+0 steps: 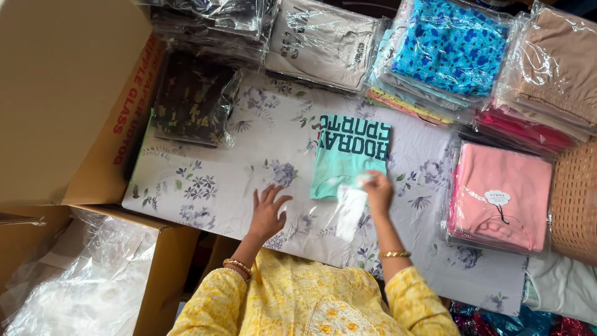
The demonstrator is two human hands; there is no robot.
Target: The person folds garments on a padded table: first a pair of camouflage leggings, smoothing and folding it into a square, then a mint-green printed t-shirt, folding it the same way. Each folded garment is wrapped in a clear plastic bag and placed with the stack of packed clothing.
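Head view: the right hand [377,190] has its fingers [367,180] curled closed on the lower edge of a folded teal T-shirt [348,155] with dark lettering, together with the top of a clear plastic bag [349,211] that trails from those fingers toward the person's yellow sleeves. The shirt lies flat on the tabletop [217,180], which is covered in a pale cloth printed with flowers, and reaches away from the fingers toward the far stacks.

The left hand [267,214] rests on the tabletop with its fingers [272,194] spread wide and holding nothing; the plastic bag lies just beside them, and the shirt's near corner is a little beyond.

Past the left fingers lies a bagged camouflage garment [193,99], next to a large cardboard box [68,99]. Out from the right fingers, well apart, sits a bagged pink garment [500,196] with a white tag, and a woven basket [575,199] touches its far side. Beyond the shirt stand stacks of bagged clothes: a grey one [323,40], a blue patterned one [448,46], and a tan one [556,62].
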